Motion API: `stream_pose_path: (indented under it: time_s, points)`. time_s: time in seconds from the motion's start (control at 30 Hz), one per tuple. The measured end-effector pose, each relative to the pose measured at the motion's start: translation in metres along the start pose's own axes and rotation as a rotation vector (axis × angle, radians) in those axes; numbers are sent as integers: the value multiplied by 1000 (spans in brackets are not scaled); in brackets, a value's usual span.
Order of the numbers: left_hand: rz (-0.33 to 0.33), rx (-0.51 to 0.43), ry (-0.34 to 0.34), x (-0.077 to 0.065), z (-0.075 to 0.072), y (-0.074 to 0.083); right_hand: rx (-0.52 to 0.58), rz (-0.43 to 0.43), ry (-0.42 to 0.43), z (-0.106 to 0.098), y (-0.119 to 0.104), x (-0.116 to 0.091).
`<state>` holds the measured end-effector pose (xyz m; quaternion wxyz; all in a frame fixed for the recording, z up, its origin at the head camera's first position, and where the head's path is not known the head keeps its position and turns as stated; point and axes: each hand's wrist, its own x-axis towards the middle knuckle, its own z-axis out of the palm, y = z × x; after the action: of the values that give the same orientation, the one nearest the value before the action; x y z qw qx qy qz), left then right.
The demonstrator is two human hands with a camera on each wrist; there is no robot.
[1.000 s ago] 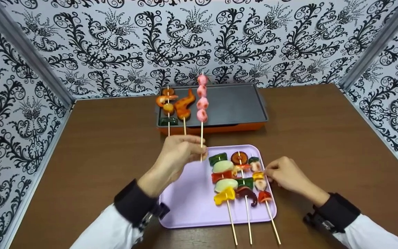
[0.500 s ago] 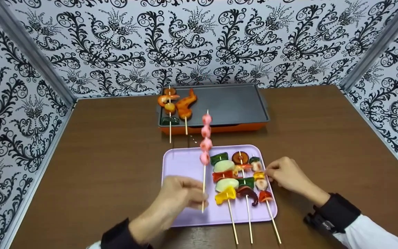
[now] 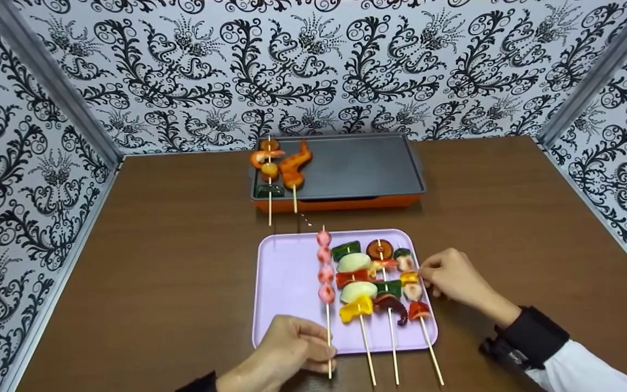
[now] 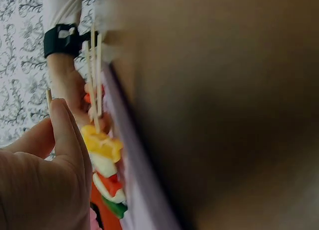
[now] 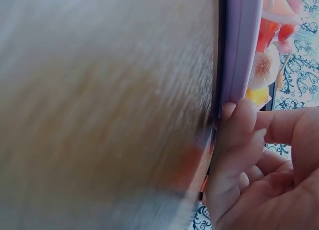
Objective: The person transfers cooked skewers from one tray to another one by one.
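Note:
My left hand (image 3: 290, 348) pinches the lower stick of a skewer with several pink balls (image 3: 326, 275). This skewer lies over the middle of the lilac tray (image 3: 285, 277); whether it touches the tray is unclear. In the left wrist view the stick's end (image 4: 49, 95) shows between thumb and fingers. My right hand (image 3: 451, 275) holds the tray's right rim (image 5: 243, 50) between thumb and fingers. On the tray's right half lie a pepper-and-onion skewer (image 3: 354, 277), an octopus-tentacle skewer (image 3: 387, 288) and a skewer with red, yellow and pale pieces (image 3: 412, 291).
Behind the tray stands an orange grill with a dark plate (image 3: 365, 166). A shrimp skewer (image 3: 269, 169) and a chicken-wing skewer (image 3: 294, 169) lie on its left side, sticks over the front edge. Patterned walls (image 3: 313, 71) enclose the brown table (image 3: 183, 245).
My left hand has drawn the pink-ball skewer back from in front of the grill and lowered it over the tray. The right hand has stayed at the tray's rim.

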<state>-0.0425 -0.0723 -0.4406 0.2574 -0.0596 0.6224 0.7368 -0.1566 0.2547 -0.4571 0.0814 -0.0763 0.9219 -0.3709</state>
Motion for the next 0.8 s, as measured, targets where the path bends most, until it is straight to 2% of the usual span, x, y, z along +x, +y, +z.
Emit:
stream_pose_path:
  time_s: [0.3,0.6,0.8]
  points:
    - [-26,-2,-13,1,1,-11,52,23,-26,1,1,0]
    - [-71,16,1,1,3,-11,61,33,-28,1,2,0]
    - [-69,25,2,2,4,-13,63,27,-30,0,3,0]
